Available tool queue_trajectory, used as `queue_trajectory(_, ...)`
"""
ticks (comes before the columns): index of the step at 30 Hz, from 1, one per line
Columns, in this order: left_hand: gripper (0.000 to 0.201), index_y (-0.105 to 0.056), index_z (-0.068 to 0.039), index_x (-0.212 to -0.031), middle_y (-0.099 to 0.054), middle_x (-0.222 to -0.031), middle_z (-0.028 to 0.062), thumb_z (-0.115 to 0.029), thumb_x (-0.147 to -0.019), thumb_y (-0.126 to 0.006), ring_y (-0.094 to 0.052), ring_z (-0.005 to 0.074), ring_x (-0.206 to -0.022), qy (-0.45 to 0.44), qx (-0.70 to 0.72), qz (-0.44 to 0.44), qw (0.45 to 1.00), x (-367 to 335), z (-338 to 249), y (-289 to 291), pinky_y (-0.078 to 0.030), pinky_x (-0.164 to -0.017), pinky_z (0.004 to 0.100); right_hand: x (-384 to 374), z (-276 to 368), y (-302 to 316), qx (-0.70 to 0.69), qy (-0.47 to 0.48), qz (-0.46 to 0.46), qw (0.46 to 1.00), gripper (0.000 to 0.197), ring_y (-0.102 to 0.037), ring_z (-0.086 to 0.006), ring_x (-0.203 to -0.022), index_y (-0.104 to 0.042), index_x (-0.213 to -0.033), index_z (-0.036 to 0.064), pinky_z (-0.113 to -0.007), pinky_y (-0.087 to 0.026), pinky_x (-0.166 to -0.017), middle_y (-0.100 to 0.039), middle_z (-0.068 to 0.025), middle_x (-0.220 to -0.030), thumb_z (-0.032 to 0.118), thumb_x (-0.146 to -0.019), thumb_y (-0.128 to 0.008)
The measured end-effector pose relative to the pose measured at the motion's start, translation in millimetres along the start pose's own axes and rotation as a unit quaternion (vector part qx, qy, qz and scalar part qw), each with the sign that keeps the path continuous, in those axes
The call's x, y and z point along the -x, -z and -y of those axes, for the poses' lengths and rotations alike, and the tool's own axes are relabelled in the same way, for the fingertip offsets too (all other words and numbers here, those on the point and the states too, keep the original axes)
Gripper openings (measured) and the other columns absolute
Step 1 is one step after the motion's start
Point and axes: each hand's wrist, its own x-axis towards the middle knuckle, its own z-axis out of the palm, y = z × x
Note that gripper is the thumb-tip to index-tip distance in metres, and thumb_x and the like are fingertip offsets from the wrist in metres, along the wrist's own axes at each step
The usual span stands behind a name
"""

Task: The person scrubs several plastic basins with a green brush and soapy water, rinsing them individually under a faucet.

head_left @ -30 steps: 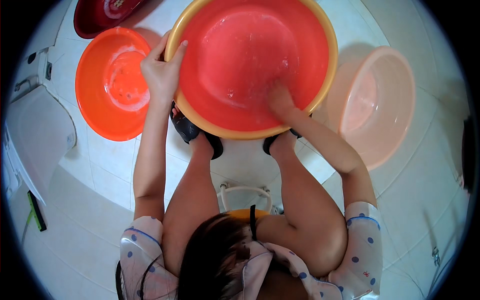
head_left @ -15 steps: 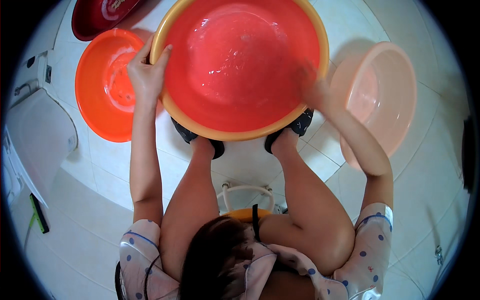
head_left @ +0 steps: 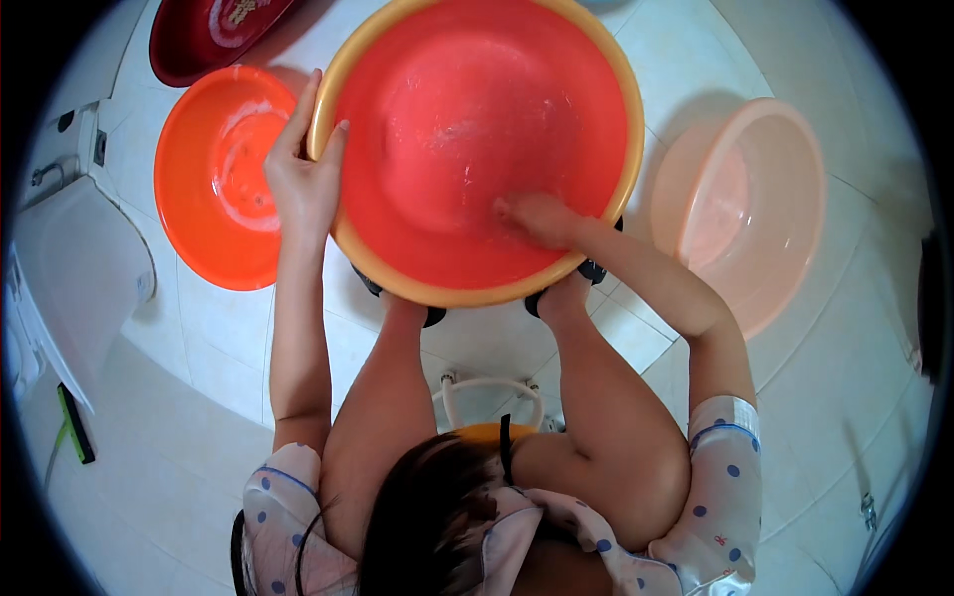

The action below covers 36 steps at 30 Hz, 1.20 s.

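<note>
A large round basin [head_left: 417,233], red inside with a yellow-orange rim, is tilted so its wet, shiny inside faces me. My left hand [head_left: 306,177] grips its left rim, with the thumb on the inner side and the fingers round the outside. Inside the basin, near the lower right wall, is my right hand [head_left: 537,219], bent at the wrist and touching or just above the red surface. Motion blurs its fingers, so whether they hold anything cannot be made out.
An orange basin [head_left: 179,189] with suds stands at left, and a dark red basin [head_left: 189,55] behind it. To the right, a pale pink basin [head_left: 800,209] leans on its side. A green-and-black squeegee [head_left: 76,425] lies at far left; a hose [head_left: 452,402] is between my legs.
My right hand has moved from the basin's right rim leftward and down into its lower inside. The basin has shifted slightly toward me, with my left hand still on its rim.
</note>
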Motion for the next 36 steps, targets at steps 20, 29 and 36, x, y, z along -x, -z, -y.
queue_trajectory(20, 0.049, -0.045, -0.002, -0.125, -0.056, -0.114, 0.0118, 0.006, -0.077, -0.054, -0.055, 0.0142, -0.099, 0.072, 0.067, 0.039, 0.994, -0.2, 16.0, 7.6, -0.043, -0.086, 0.0247, 0.4, -32.1, 69.6, 0.329, 0.061, 0.032, 0.942, 0.032, -0.047, -0.0305, -0.11, -0.055, -0.11, 0.0054, -0.039, -0.037, -0.093, -0.052, -0.0161, -0.116, 0.01, -0.079, -0.046)
queue_trajectory(29, 0.057, -0.037, 0.0, -0.13, -0.051, -0.12, 0.0114, 0.013, -0.076, -0.048, -0.052, 0.0119, -0.101, 0.124, 0.19, 0.037, 0.973, 36.5, 29.2, -8.7, -0.044, -0.081, 0.0218, -94.0, -0.9, 105.7, 0.132, -0.051, -0.281, 0.949, 0.022, -0.057, -0.0362, -0.086, -0.057, -0.096, 0.0043, -0.045, -0.046, -0.074, -0.06, -0.0191, -0.092, 0.018, -0.083, -0.045)
queue_trajectory(36, 0.054, -0.035, 0.0, -0.131, -0.049, -0.12, 0.0093, 0.008, -0.08, -0.051, -0.052, 0.0113, -0.099, 0.151, 0.226, 0.024, 0.962, 36.7, 34.9, -9.0, -0.045, -0.082, 0.0223, -147.3, 101.2, 20.7, 0.138, 0.146, -0.177, 0.964, 0.023, -0.055, -0.034, -0.09, -0.055, -0.094, 0.0033, -0.043, -0.046, -0.077, -0.056, -0.0188, -0.097, 0.019, -0.077, -0.051)
